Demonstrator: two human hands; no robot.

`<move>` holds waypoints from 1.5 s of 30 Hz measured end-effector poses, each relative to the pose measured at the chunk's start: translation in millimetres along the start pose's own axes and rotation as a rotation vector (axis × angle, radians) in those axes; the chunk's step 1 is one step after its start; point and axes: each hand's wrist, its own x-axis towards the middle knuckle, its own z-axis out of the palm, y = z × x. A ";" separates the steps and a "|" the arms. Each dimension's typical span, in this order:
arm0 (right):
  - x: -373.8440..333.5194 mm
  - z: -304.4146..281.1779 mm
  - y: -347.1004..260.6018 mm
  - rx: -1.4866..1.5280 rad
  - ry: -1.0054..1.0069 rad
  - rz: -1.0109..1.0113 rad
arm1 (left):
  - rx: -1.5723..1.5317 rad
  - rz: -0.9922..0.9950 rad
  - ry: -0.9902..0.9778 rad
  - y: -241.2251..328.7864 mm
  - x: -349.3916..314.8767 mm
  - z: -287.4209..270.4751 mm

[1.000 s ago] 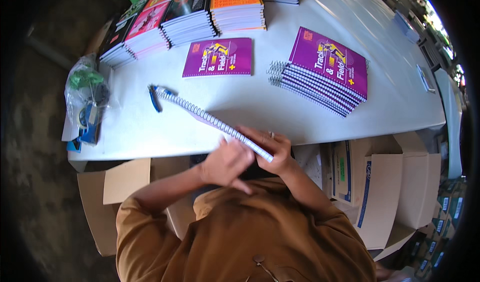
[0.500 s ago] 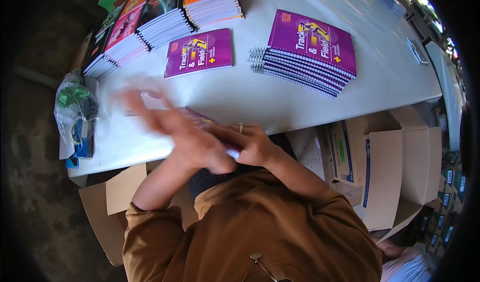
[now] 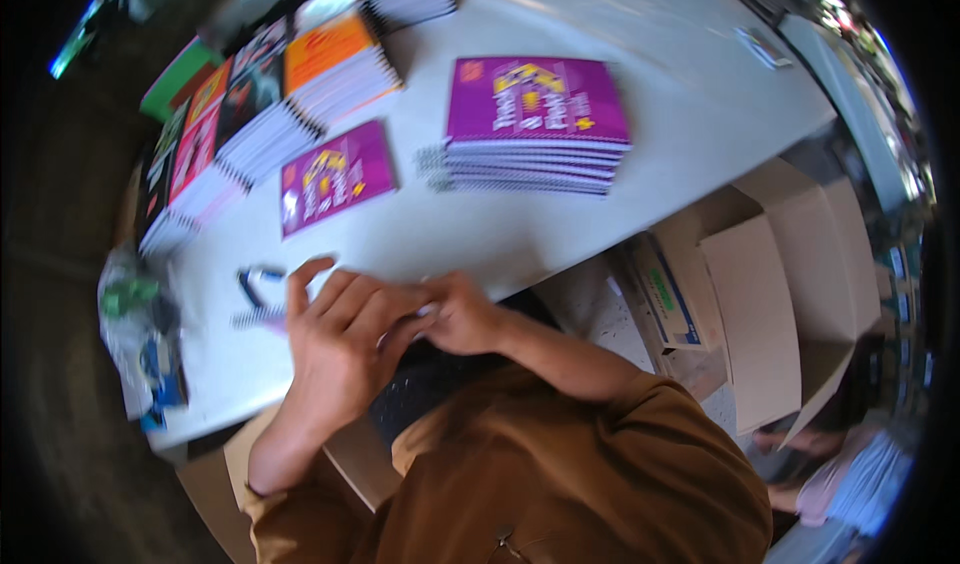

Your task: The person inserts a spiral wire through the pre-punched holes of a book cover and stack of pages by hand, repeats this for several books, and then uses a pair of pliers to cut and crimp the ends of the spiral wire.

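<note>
My left hand (image 3: 345,329) is above the near edge of the table, its index finger bent outward and the other fingers curled. My right hand (image 3: 462,314) meets it, fingers closed, and a small pale bit shows where they touch. Under them lies a purple spiral-bound booklet, almost wholly covered; its wire coil (image 3: 255,316) pokes out left of my left hand. What my left fingers pinch is hidden. Just beyond sits a small dark blue tool (image 3: 262,282), blurred. A single purple booklet (image 3: 338,177) lies farther off, left of a stack of purple spiral-bound booklets (image 3: 537,104).
Piles of other spiral-bound books (image 3: 260,114) fill the table's far left. A plastic bag (image 3: 135,304) with green and blue things hangs at the left edge. Open cardboard boxes (image 3: 755,314) stand below the table on the right. Another person's arm (image 3: 785,499) shows lower right.
My left hand, blurred and spread before, has drawn in beside my right with its fingers curled. The view has turned, so the stacks appear farther left. The dark blue tool now shows.
</note>
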 end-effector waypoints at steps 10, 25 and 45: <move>29.7 -59.1 -46.1 0.408 0.564 -0.129 | -0.878 -0.632 0.938 6.0 23.8 31.2; 13.6 -168.3 49.8 0.074 1.121 -0.099 | -0.155 0.042 0.362 -19.1 153.7 156.2; 24.9 -154.6 53.7 -0.314 1.375 -0.078 | -0.924 -0.539 0.998 -69.2 122.1 194.4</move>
